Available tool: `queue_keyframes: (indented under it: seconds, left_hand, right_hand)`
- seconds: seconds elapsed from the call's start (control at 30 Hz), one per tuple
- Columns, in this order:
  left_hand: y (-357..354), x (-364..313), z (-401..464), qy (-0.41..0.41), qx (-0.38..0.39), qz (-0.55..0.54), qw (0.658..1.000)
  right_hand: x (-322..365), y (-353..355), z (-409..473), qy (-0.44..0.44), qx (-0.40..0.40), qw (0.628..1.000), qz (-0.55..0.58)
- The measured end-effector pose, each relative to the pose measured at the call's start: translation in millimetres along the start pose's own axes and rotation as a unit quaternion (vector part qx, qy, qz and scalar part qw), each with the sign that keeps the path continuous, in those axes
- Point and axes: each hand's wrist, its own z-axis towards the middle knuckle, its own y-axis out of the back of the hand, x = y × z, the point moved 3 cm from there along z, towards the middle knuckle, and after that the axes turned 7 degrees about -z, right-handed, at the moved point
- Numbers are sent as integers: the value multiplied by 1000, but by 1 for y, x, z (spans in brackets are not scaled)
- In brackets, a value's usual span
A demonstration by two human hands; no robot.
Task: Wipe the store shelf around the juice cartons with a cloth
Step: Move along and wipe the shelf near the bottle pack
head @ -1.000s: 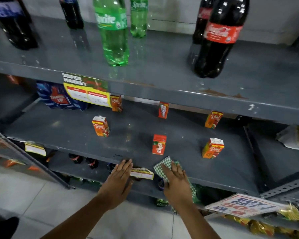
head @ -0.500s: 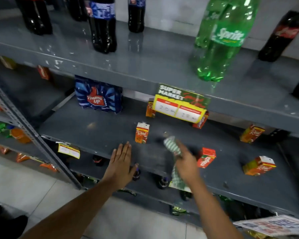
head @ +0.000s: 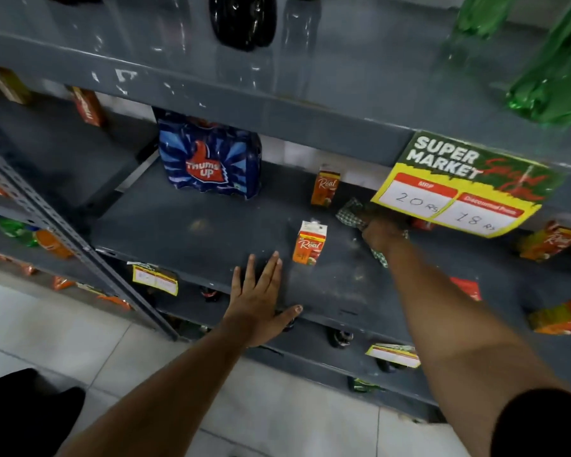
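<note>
The grey metal shelf (head: 195, 232) carries small orange juice cartons. One Real carton (head: 309, 243) stands near the middle, another (head: 325, 188) further back. More cartons (head: 549, 240) sit at the right. My right hand (head: 381, 230) reaches deep into the shelf and grips a green checked cloth (head: 350, 212) pressed on the surface between the two Real cartons. A price sign partly hides that hand. My left hand (head: 259, 298) lies flat with fingers spread on the shelf's front edge.
A blue Thums Up pack (head: 210, 159) stands at the back left. A yellow Super Market price sign (head: 459, 189) hangs from the upper shelf, where dark and green bottles (head: 554, 77) stand. A slotted upright post (head: 63, 232) runs at the left. Tiled floor lies below.
My right hand has pushed the cloth from the shelf's front edge to the back, behind the middle carton. My left hand has slid left along the front edge. The view swung left and closer.
</note>
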Motion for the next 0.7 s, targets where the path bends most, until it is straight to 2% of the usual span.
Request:
queue_keyframes:
  seconds: [0.17, 0.3, 0.57, 0.67, 0.7]
  left_hand:
    - [16, -16, 0, -7, 10, 2, 1000]
    - [7, -4, -2, 3, 17, 3, 1000]
    - [1, 11, -4, 14, 17, 3, 1000]
    - [2, 8, -4, 15, 20, -1, 1000]
    - [3, 8, -4, 16, 21, -5, 1000]
  right_hand:
    - [8, 29, -69, 57, 55, 997, 15]
    - [20, 5, -104, 78, 109, 991, 25]
    - [45, -25, -167, 136, 121, 978, 97]
    - [42, -12, -176, 110, 175, 951, 228]
    - [39, -2, -170, 86, 161, 944, 277]
